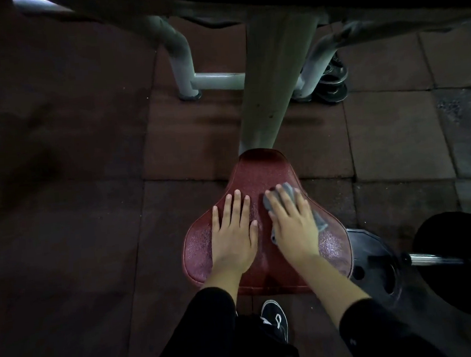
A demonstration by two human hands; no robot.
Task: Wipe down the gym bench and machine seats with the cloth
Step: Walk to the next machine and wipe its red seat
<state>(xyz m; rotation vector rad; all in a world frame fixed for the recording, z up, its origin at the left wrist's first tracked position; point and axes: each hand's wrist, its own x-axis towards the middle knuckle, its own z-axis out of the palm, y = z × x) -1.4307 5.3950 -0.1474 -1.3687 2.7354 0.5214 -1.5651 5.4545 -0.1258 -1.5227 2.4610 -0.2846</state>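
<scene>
wiping the red seat (259, 176)
right hand (294, 224) flat on the cloth (287, 192), fingers straight (left hand (233, 235) open, bracing); press evenly toward the edges.

Black weight plate (376, 266), perhaps stacked plates (332, 82) beyond.

Cloth (287, 192) mostly hidden under right hand (294, 224).

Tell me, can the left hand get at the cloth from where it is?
Probably yes. The left hand lies flat on the seat beside the cloth, nothing between them, though the right hand covers most of it.
</scene>
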